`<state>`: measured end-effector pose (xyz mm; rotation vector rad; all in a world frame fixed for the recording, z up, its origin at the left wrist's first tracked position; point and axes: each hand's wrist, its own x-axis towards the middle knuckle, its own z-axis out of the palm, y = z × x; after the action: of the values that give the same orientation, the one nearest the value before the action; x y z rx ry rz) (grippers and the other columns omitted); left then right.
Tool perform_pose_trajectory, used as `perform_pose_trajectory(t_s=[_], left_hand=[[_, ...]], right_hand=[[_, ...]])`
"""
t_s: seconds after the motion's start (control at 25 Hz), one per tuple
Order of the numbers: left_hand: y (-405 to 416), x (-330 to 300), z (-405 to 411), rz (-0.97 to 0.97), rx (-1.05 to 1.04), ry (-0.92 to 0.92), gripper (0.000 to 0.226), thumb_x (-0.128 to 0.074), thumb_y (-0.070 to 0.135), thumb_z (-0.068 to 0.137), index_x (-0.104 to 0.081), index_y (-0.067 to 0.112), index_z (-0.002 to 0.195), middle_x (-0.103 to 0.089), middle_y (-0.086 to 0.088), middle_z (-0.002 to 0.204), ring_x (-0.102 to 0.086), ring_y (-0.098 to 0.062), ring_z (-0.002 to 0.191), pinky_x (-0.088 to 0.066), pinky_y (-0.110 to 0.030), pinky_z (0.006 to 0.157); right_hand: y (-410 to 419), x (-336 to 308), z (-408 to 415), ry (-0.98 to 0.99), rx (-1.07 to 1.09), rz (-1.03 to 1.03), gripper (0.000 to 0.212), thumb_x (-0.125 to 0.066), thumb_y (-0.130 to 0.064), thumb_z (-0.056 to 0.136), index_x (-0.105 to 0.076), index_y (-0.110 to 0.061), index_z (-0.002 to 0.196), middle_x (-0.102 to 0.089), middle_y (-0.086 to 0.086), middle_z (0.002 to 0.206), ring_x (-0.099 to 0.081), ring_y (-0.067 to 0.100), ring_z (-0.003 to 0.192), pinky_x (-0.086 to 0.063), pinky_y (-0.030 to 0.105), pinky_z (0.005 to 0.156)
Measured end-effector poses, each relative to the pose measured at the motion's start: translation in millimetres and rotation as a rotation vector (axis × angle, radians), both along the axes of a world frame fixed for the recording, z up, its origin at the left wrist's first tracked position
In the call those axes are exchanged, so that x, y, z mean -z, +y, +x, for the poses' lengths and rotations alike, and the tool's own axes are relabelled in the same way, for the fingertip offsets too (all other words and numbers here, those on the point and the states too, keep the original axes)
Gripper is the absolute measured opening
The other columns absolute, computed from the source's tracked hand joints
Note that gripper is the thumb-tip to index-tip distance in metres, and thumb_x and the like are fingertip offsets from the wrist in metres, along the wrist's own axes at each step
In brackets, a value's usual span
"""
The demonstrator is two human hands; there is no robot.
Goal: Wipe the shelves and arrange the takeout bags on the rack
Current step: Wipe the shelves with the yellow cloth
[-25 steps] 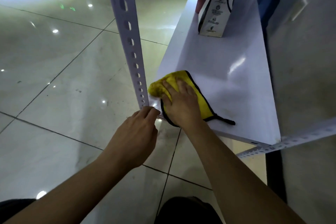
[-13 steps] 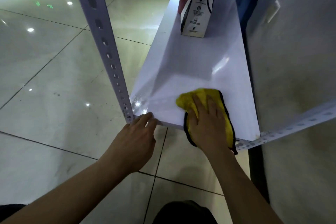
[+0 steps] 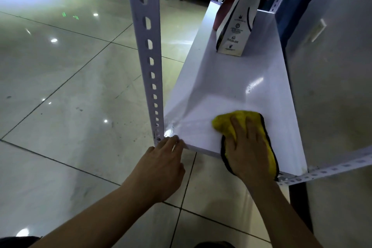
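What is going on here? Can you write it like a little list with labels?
place: low white shelf of a metal rack, above a tiled floor
right hand: pressed flat on a yellow cloth at the shelf's near edge
left hand: fingertips touching the shelf's near corner by the rack post
bags: a white takeout bag stands upright at the far end, a red bag behind it
job now: wiping the shelf
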<state>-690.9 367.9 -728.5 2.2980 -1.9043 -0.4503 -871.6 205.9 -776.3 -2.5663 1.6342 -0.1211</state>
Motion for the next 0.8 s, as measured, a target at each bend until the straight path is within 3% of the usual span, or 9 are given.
perform_pose_trajectory(t_s=[0.24, 0.48, 0.64, 0.8], left_hand=[[-3.5, 1.1, -2.6, -0.013, -0.014, 0.02, 0.049, -0.04, 0.032, 0.101, -0.033, 0.015, 0.147, -0.034, -0.001, 0.148, -0.042, -0.019, 0.13, -0.046, -0.035, 0.103], [-5.2, -0.1, 2.9, -0.009, -0.023, 0.033, 0.04, -0.04, 0.027, 0.1, -0.042, 0.019, 0.139, -0.044, 0.002, 0.141, -0.046, -0.019, 0.126, -0.046, -0.039, 0.101], [-5.1, 0.3, 1.1, 0.006, -0.027, 0.05, 0.039, -0.04, 0.027, 0.101, -0.042, 0.017, 0.14, -0.045, -0.001, 0.14, -0.049, -0.02, 0.121, -0.048, -0.039, 0.1], [-5.1, -0.9, 3.2, -0.01, -0.018, 0.082, 0.041, -0.04, 0.023, 0.102, -0.042, 0.018, 0.143, -0.044, 0.0, 0.144, -0.048, -0.021, 0.126, -0.046, -0.04, 0.102]], right_hand=[[-48.9, -19.2, 45.8, -0.19, 0.134, 0.149, 0.054, -0.035, -0.037, 0.107, -0.026, -0.028, 0.159, -0.011, 0.014, 0.168, -0.016, 0.033, 0.152, -0.012, 0.043, 0.123], [18.7, -1.6, 85.7, -0.167, -0.21, 0.039, 0.053, -0.042, -0.039, 0.102, -0.038, -0.031, 0.154, -0.026, 0.01, 0.164, -0.028, 0.033, 0.147, -0.023, 0.043, 0.12], [-4.2, -12.5, 114.3, -0.163, -0.189, 0.099, 0.052, -0.039, -0.039, 0.105, -0.034, -0.033, 0.155, -0.021, 0.008, 0.166, -0.022, 0.029, 0.15, -0.018, 0.04, 0.122], [28.2, -9.6, 92.3, -0.266, -0.321, 0.115, 0.051, -0.048, -0.039, 0.101, -0.045, -0.03, 0.151, -0.028, 0.008, 0.164, -0.027, 0.029, 0.148, -0.022, 0.041, 0.121]])
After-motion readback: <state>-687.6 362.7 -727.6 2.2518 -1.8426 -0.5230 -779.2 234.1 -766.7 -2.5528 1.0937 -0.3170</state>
